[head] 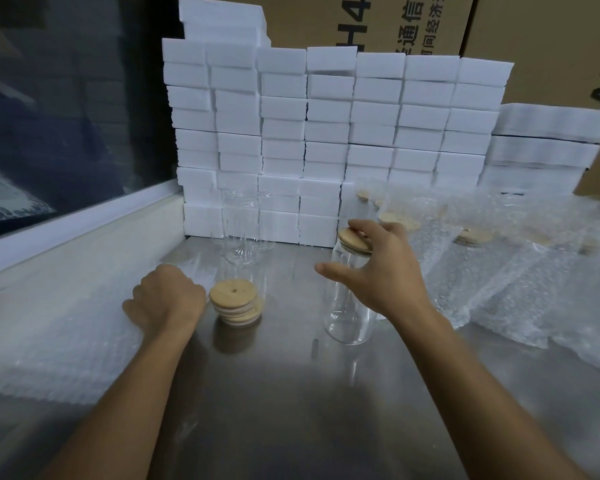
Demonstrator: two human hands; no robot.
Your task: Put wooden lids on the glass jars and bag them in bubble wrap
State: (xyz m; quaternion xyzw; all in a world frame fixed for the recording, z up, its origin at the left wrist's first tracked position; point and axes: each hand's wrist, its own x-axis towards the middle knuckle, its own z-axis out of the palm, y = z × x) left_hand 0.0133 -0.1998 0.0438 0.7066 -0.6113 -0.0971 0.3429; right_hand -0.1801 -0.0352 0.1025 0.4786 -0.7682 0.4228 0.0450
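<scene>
A tall clear glass jar [350, 306] stands on the steel table [274, 403] with a wooden lid [351, 239] on its mouth. My right hand [385, 268] lies over that lid with its fingers on top and the thumb sticking out free to the left. A short stack of wooden lids [235, 303], the top one with a small hole, sits left of the jar. My left hand [168, 301] is just left of that stack, its fingers curled down into the edge of the flat bubble wrap bags [66, 323]; the fingertips are hidden.
Two empty glass jars [243, 230] stand at the back against a wall of white foam blocks [326, 133]. Several lidded jars in bubble wrap [471, 247] lie in a row on the right. Cardboard cartons [534, 32] rise behind. A white ledge [84, 233] borders the left.
</scene>
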